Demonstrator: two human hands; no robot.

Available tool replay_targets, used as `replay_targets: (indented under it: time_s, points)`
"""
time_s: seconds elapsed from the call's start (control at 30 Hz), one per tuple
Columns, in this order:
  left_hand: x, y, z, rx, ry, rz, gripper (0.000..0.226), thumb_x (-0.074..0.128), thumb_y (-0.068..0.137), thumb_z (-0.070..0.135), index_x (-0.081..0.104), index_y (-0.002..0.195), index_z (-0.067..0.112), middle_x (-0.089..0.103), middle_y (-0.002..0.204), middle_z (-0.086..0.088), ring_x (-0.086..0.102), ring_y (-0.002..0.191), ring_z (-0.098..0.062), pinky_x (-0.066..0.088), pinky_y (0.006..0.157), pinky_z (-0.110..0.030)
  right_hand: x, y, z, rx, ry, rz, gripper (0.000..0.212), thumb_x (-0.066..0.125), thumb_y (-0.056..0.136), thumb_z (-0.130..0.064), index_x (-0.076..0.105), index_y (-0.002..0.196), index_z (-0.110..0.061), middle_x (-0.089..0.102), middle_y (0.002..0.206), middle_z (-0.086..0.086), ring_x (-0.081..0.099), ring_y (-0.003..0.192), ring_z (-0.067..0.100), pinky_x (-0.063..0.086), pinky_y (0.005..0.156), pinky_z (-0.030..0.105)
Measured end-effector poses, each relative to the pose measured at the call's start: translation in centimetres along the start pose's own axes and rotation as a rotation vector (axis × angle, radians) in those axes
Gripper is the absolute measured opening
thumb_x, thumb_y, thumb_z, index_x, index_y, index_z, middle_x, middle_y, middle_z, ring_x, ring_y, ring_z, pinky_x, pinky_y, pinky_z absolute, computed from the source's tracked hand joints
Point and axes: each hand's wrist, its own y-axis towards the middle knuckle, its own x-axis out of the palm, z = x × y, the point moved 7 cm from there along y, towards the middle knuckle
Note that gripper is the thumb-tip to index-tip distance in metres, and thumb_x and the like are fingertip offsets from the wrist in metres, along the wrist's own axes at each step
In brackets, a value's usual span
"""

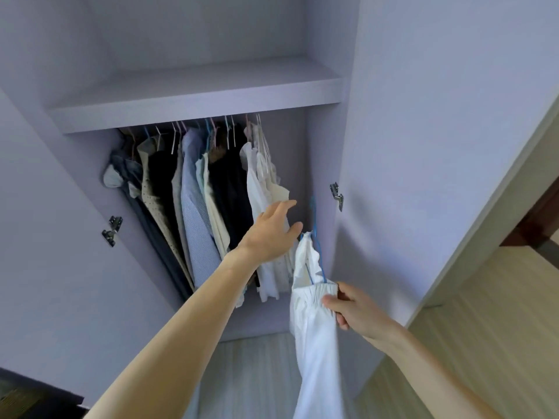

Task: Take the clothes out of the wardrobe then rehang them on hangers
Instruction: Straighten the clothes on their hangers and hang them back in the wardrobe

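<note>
Head view: a white garment (314, 343) on a blue hanger (316, 234) is seemingly being rehung by the wardrobe's (323, 152) right wall.
Its gathered elastic band is pinched by the right hand (351, 306); the left hand (272, 231) is held with fingers straight and apart at the soft hung clothes (196, 207). Next, the thin hook must be raised to the rail.

Forearms (181, 313), left hand (272, 231) and right hand (354, 306) are all bare.

White garment (314, 328) – blue hanger (316, 237); lilac wardrobe (408, 116) – striped shirt (196, 213).
</note>
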Motion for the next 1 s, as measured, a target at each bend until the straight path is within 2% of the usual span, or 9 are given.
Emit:
replay_targets:
  time_s: [0.1,0.23,0.3,0.37,0.53,0.77,0.87,0.93,1.0]
  points:
    - [-2.0,-1.0,-2.7,-0.032,0.227,0.025,0.063,0.046,0.101,0.045,0.017,0.156,0.037,0.014,0.165,0.000,0.006,0.153,-0.023,0.011,0.123,-0.046,0.0,2.8,-1.1,-0.006,-0.002,0.082,0.015,0.053,0.097,-0.007,0.056,0.082,-0.008,0.046,0.049,-0.010,0.041,0.045,0.007,0.035,0.046,0.020]
    - [-5.9,-1.7,-6.7,-0.106,0.437,0.043,0.074,0.046,0.100,0.049,0.000,0.157,0.043,-0.009,0.167,-0.002,-0.013,0.153,-0.026,-0.002,0.122,-0.053,0.0,8.2,-4.0,-0.039,-0.035,0.211,0.018,0.052,0.094,-0.008,0.060,0.079,-0.015,0.055,0.051,-0.013,0.047,0.046,0.006,0.040,0.049,0.021]
    - [-8.3,-1.5,-8.1,-0.114,0.507,0.102,0.077,0.047,0.099,0.051,-0.003,0.157,0.044,-0.015,0.166,-0.001,-0.015,0.152,-0.027,-0.001,0.121,-0.057,-0.2,11.5,-5.8,-0.059,-0.118,0.268,0.016,0.049,0.093,-0.013,0.056,0.080,-0.018,0.058,0.064,-0.010,0.052,0.057,0.010,0.042,0.058,0.026]
    - [-10.8,-0.8,-9.4,-0.128,0.558,0.178,0.079,0.048,0.098,0.051,-0.006,0.156,0.045,-0.020,0.165,0.001,-0.017,0.152,-0.028,-0.001,0.120,-0.060,-0.5,15.0,-8.0,-0.091,-0.233,0.323,0.012,0.049,0.094,-0.018,0.053,0.083,-0.018,0.056,0.074,-0.007,0.054,0.066,0.013,0.040,0.059,0.028]
    - [-17.4,3.0,-11.3,-0.187,0.694,0.401,0.084,0.052,0.095,0.051,-0.005,0.156,0.045,-0.017,0.166,-0.001,-0.012,0.153,-0.031,0.003,0.118,-0.064,-2.2,24.0,-13.8,-0.158,-0.331,0.359,0.008,0.048,0.098,-0.020,0.052,0.104,-0.016,0.060,0.098,0.001,0.056,0.087,0.022,0.040,0.072,0.031]
    - [-23.5,12.1,-11.4,-0.203,0.738,0.508,0.087,0.049,0.096,0.052,-0.013,0.156,0.042,-0.017,0.166,-0.002,-0.010,0.153,-0.032,0.003,0.117,-0.066,-5.6,34.7,-20.5,-0.234,-0.329,0.346,0.033,0.046,0.104,-0.025,0.049,0.133,-0.009,0.059,0.127,0.012,0.058,0.114,0.032,0.048,0.097,0.042]
    - [-24.7,16.3,-12.2,-0.228,0.716,0.511,0.083,0.038,0.097,0.059,-0.022,0.152,0.043,-0.022,0.165,0.001,-0.013,0.153,-0.028,-0.001,0.117,-0.065,-6.6,38.2,-22.2,-0.264,-0.329,0.357,0.032,0.046,0.104,-0.025,0.049,0.132,-0.009,0.061,0.125,0.013,0.060,0.111,0.032,0.050,0.093,0.040]
    - [-24.4,18.8,-13.5,-0.279,0.662,0.474,0.078,0.025,0.097,0.066,-0.033,0.145,0.047,-0.033,0.160,0.005,-0.022,0.151,-0.023,-0.007,0.117,-0.064,-7.1,40.5,-22.5,-0.264,-0.333,0.355,0.028,0.046,0.104,-0.024,0.051,0.127,-0.008,0.063,0.121,0.014,0.061,0.105,0.031,0.049,0.086,0.036]
    - [-23.6,20.4,-14.7,-0.317,0.609,0.466,0.076,0.015,0.093,0.073,-0.039,0.140,0.049,-0.042,0.156,0.009,-0.031,0.148,-0.021,-0.010,0.115,-0.065,-7.3,42.4,-22.4,-0.246,-0.343,0.352,0.028,0.046,0.104,-0.023,0.051,0.126,-0.007,0.062,0.121,0.016,0.061,0.107,0.033,0.048,0.088,0.037]
